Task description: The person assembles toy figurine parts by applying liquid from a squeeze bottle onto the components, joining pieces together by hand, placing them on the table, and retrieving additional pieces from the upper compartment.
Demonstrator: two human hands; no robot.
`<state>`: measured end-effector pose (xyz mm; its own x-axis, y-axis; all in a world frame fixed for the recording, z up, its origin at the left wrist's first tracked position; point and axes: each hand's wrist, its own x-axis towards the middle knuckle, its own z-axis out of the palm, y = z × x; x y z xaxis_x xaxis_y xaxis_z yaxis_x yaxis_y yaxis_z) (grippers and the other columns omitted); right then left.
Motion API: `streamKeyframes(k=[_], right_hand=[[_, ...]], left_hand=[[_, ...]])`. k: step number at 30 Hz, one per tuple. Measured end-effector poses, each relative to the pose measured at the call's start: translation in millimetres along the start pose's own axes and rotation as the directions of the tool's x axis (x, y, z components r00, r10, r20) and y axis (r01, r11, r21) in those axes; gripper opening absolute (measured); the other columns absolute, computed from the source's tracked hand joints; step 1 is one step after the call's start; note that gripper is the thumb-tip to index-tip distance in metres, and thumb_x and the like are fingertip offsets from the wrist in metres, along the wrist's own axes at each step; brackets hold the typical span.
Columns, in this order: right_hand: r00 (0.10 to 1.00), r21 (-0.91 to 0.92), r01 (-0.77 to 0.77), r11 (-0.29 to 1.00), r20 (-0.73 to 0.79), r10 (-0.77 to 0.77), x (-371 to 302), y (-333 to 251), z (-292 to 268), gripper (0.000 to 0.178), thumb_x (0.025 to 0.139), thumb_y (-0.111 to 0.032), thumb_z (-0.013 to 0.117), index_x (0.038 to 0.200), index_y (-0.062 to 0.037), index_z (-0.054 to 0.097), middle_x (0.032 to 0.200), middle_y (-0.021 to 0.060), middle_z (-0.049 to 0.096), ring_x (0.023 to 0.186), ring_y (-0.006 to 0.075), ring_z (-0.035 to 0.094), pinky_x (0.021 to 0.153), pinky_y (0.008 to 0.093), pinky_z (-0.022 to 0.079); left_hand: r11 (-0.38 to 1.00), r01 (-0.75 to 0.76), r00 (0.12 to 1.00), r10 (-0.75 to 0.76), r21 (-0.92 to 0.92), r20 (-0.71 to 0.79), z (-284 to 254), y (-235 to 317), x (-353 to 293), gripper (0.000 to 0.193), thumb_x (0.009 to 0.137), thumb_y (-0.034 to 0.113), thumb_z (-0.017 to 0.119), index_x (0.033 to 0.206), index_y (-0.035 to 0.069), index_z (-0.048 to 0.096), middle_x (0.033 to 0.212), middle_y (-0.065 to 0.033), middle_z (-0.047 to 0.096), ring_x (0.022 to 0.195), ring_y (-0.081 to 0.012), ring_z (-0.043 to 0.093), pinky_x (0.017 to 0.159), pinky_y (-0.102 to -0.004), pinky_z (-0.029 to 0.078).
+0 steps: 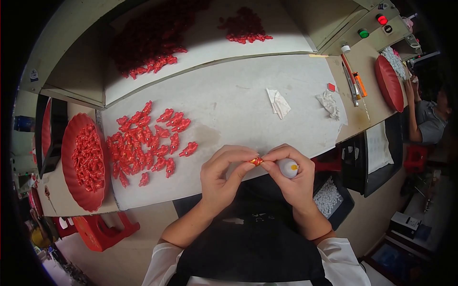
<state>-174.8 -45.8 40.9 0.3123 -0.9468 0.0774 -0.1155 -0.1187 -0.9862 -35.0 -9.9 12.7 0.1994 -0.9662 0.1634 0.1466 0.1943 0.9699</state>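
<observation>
Close in front of my body, my left hand (225, 170) pinches a small shiny red figure (256, 161) with yellow marks between thumb and fingertips. My right hand (292, 175) meets it there, its thumb and forefinger at the figure's other side. A white rounded bottle (288, 168) with a yellow tip is tucked in the curled fingers of that same hand. To the left, a loose group of similar red figures (138, 148) lies spread on the white work surface (229, 105). The fingers partly hide the held figure.
At the left stands a scalloped red tray (71, 186) full of red pieces. More red pieces (243, 28) lie inside the booth at the back. Crumpled tissue (328, 105), a folded tissue (277, 103) and an orange cutter (359, 85) are at the right. Another person (427, 114) sits far right.
</observation>
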Motion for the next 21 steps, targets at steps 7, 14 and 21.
streamKeyframes(k=[7, 14, 21], right_hand=[[0.999, -0.05, 0.036, 0.998, -0.017, -0.037, 0.2, -0.3, 3.3, 0.007, 0.072, 0.001, 0.061, 0.078, 0.0005, 0.058, 0.074, 0.0062, 0.059, 0.067, 0.0096, 0.054, 0.06, 0.0205, 0.042], [1.0, -0.019, 0.011, 1.0, -0.017, -0.011, 0.0, 3.4, 4.7, 0.007, 0.072, 0.002, 0.062, 0.078, 0.0005, 0.058, 0.074, 0.0063, 0.059, 0.068, 0.0094, 0.055, 0.06, 0.02, 0.042], [1.0, -0.035, -0.003, 0.999, -0.018, 0.003, 0.7, 7.5, 6.4, 0.007, 0.072, 0.002, 0.062, 0.078, 0.0003, 0.058, 0.073, 0.006, 0.059, 0.067, 0.0094, 0.054, 0.06, 0.0201, 0.041]], left_hand=[[1.0, -0.024, 0.999, 0.024, 0.019, -0.024, -1.7, 0.1, -1.1, 0.012, 0.073, -0.003, 0.059, 0.085, -0.001, 0.059, 0.086, -0.0109, 0.06, 0.081, -0.0196, 0.058, 0.071, -0.0265, 0.045], [0.998, -0.046, 0.998, 0.048, 0.051, -0.03, -2.4, -4.2, -0.6, 0.012, 0.072, -0.003, 0.059, 0.084, 0.0, 0.06, 0.084, -0.0108, 0.06, 0.078, -0.0194, 0.058, 0.068, -0.026, 0.046], [0.998, -0.033, 0.998, 0.036, 0.056, -0.05, -3.1, -7.2, -0.9, 0.013, 0.072, -0.004, 0.059, 0.084, 0.0, 0.06, 0.083, -0.0102, 0.061, 0.079, -0.0193, 0.059, 0.069, -0.0258, 0.046]])
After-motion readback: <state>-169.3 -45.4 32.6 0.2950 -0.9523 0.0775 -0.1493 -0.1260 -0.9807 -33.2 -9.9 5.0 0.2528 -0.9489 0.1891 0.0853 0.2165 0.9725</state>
